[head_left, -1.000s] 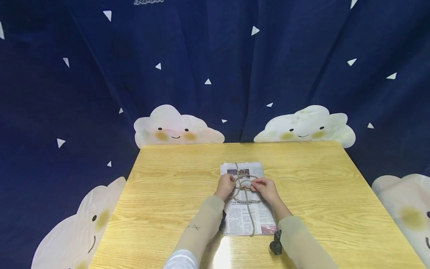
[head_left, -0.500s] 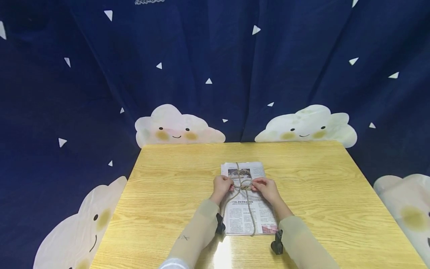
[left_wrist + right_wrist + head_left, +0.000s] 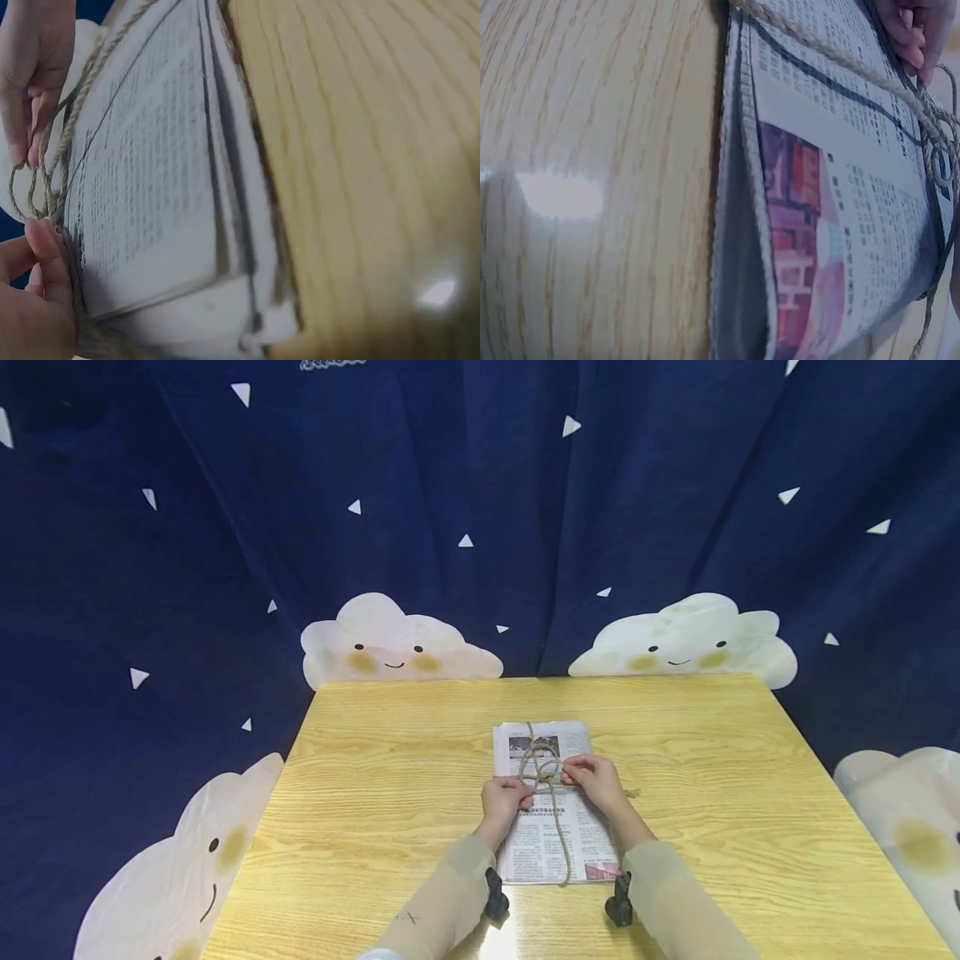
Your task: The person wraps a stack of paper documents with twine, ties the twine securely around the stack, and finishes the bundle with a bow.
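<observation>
A stack of folded newspapers lies flat on the table, with brown twine running along and across it. Loops of twine gather at a crossing near the middle of the stack. My left hand, left of the crossing, pinches the twine between thumb and fingers. From the right, my right hand pinches a small standing loop in its fingertips. In the left wrist view the right hand is above the left hand. Only a sliver of the right hand shows in the right wrist view.
The wooden table extends around the stack on every side. A frayed twine end lies just right of my right hand. Behind the table hangs a dark blue curtain printed with clouds and triangles.
My left hand has moved toward me and a little right, to the lower left of the crossing. The strand beside my left wrist now loops round the crossing. My right hand has stayed in place.
</observation>
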Motion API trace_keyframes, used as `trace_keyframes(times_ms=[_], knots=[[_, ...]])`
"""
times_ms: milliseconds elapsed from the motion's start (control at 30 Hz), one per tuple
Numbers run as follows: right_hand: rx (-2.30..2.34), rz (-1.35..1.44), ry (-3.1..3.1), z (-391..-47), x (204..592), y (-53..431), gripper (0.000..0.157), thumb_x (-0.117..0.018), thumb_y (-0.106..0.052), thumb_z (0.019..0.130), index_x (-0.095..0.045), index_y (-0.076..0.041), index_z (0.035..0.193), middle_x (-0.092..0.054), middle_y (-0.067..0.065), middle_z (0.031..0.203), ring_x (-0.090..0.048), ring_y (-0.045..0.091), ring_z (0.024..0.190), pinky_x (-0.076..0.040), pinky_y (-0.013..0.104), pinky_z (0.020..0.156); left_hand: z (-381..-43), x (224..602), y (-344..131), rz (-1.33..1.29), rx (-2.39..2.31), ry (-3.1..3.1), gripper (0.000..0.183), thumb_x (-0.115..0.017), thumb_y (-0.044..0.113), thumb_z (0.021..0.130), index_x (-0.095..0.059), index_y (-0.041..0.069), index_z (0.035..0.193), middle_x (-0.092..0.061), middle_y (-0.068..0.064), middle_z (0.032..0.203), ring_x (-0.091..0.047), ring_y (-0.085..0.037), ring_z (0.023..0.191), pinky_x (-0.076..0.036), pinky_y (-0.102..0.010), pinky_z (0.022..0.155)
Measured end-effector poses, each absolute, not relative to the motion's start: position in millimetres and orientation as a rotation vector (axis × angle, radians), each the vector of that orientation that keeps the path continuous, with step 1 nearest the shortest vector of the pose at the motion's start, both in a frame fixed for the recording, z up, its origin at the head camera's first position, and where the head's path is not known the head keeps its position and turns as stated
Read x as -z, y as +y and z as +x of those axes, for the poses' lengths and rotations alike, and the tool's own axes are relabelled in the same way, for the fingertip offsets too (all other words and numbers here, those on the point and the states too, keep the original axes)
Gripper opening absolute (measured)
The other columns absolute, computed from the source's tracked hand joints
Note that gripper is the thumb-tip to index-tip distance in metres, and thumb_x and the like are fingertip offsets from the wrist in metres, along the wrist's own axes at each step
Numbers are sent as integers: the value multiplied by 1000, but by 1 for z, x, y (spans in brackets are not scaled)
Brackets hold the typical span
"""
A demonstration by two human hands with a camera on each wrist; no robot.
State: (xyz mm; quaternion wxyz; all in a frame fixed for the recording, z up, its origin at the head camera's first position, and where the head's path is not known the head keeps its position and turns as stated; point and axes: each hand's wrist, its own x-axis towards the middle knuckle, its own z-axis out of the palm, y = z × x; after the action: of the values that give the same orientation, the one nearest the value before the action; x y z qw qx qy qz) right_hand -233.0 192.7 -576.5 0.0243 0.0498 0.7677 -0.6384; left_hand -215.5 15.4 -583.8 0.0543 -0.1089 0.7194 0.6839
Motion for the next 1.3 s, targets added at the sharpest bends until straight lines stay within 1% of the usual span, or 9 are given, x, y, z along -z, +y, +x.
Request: trace_keyframes(times_ms=[233,600,633,700,833,933,1100,1200,1300], knots=[[1975,179,2365,-233,576,192,18,-57,1,87,-59,15,98,-66,19,81,-66,16,69,-55,26,66,-227,580,9,-236,-1931,2521,16,-73,8,74,-61,-2,73,-54,0,57,-46,-5,48,-41,-18,45],[1971,146,2372,-231,577,193,18,-57,2,86,-59,15,98,-65,20,83,-66,23,74,-55,29,69,-267,570,3,118,-1617,2730,13,-66,8,83,-70,-3,87,-67,-12,80,-60,-15,69,-50,-24,63],[1974,143,2375,-231,577,193,18,-58,2,86,-59,16,98,-65,20,83,-66,22,74,-55,29,69,-277,588,4,183,-1615,2743,12,-67,10,82,-71,-1,84,-66,-9,76,-58,-12,66,-49,-22,59],[1985,135,2374,-231,577,194,18,-58,3,86,-59,16,98,-65,21,83,-66,21,72,-55,29,69,-303,626,8,198,-1518,2743,13,-68,13,81,-71,1,83,-67,-9,79,-61,-19,71,-51,-29,62],[1987,119,2371,-231,576,195,18,-57,4,86,-57,17,98,-65,21,83,-66,15,70,-55,28,69,-346,708,11,302,-1512,2803,9,-68,15,78,-71,7,77,-65,-2,71,-57,-12,62,-46,-24,50],[1990,123,2368,-231,575,195,17,-56,5,86,-57,18,98,-65,22,83,-65,15,70,-55,28,69,-326,672,11,218,-1604,2657,9,-63,9,80,-70,3,79,-64,-5,69,-58,-12,57,-48,-25,47],[2006,110,2351,-231,573,195,18,-56,6,86,-57,19,98,-64,24,84,-66,19,72,-55,29,70,-262,572,12,-19,-1842,2361,14,-52,-5,82,-61,-16,85,-62,-22,71,-61,-16,51,-54,-28,51],[2025,86,2329,-231,572,194,18,-56,7,86,-56,20,98,-64,25,84,-66,18,72,-55,29,71,-246,559,10,-144,-1922,2272,14,-51,-9,81,-59,-19,86,-62,-28,77,-65,-22,55,-56,-32,59],[2013,78,2343,-232,571,194,18,-57,6,86,-56,19,97,-65,24,83,-66,15,69,-55,28,70,-237,560,11,-268,-1995,2168,13,-54,-8,80,-60,-17,86,-63,-25,78,-68,-24,64,-56,-32,65]])
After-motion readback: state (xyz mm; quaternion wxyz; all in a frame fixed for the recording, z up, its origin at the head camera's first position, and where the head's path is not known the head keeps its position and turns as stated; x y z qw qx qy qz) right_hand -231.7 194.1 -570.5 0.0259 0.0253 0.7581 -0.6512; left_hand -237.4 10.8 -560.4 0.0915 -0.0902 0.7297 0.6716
